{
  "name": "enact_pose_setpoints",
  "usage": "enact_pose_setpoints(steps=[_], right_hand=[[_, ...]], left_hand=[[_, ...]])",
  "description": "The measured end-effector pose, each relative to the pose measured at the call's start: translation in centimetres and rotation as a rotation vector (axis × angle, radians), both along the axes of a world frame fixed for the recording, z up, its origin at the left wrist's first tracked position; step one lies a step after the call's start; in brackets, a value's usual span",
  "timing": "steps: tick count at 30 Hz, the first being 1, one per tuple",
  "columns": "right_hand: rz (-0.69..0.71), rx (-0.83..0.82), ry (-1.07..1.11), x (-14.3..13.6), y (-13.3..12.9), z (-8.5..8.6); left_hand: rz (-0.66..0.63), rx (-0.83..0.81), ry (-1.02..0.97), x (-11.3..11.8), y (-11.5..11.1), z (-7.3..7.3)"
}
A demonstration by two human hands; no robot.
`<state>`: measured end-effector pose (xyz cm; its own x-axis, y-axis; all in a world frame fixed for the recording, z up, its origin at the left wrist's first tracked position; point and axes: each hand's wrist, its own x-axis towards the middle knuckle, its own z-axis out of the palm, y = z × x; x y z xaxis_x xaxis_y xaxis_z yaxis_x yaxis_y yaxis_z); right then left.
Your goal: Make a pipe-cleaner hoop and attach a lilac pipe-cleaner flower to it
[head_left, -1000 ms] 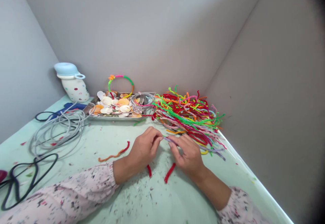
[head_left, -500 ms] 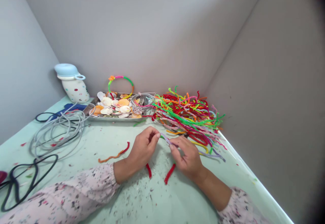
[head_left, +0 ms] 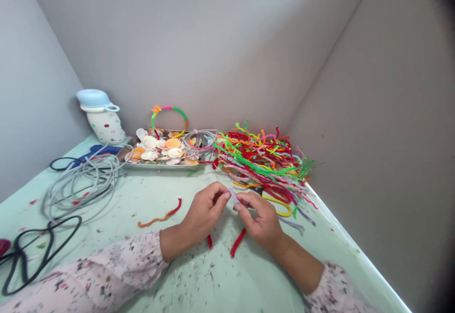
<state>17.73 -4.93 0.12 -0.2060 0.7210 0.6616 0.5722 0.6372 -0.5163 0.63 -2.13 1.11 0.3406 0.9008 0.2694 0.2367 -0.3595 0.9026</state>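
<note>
Between my two hands, over the middle of the table, is a lavender pipe cleaner. My left hand pinches at its left end with thumb and fingertips. The fingers of my right hand are closed on the other end, and a lavender tail shows past that hand; whether it is the same piece I cannot tell. Below the hands lie a red pipe cleaner piece and another red piece, the latter partly covered by my left hand. An orange and red pipe cleaner rests left of my left hand.
Behind the hands sits a heap of coloured pipe cleaners, with yellow-handled scissors at its front. A metal tray holds shells and a colourful hoop. Grey cord, black cord and a white bottle are left.
My hands have come slightly closer together, the left moving right. Less of the lavender pipe cleaner shows between them, and the green bit by my left fingertips is out of sight.
</note>
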Motion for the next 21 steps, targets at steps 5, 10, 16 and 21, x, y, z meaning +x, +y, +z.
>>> enact_pose_setpoints(steps=[5,10,16,21], right_hand=[[-0.044,-0.04,0.06,-0.03,0.26,-0.4],[-0.034,-0.047,0.052,-0.06,0.37,-0.32],[-0.047,-0.08,0.073,-0.1,0.26,-0.1],[-0.056,-0.19,0.147,-0.06,0.42,-0.2]], left_hand=[[-0.032,0.061,0.043,0.1,-0.18,0.09],[-0.078,0.113,0.095,0.11,-0.4,0.35],[-0.08,0.109,0.123,0.1,-0.37,0.34],[-0.11,0.125,0.139,0.02,-0.25,0.43]])
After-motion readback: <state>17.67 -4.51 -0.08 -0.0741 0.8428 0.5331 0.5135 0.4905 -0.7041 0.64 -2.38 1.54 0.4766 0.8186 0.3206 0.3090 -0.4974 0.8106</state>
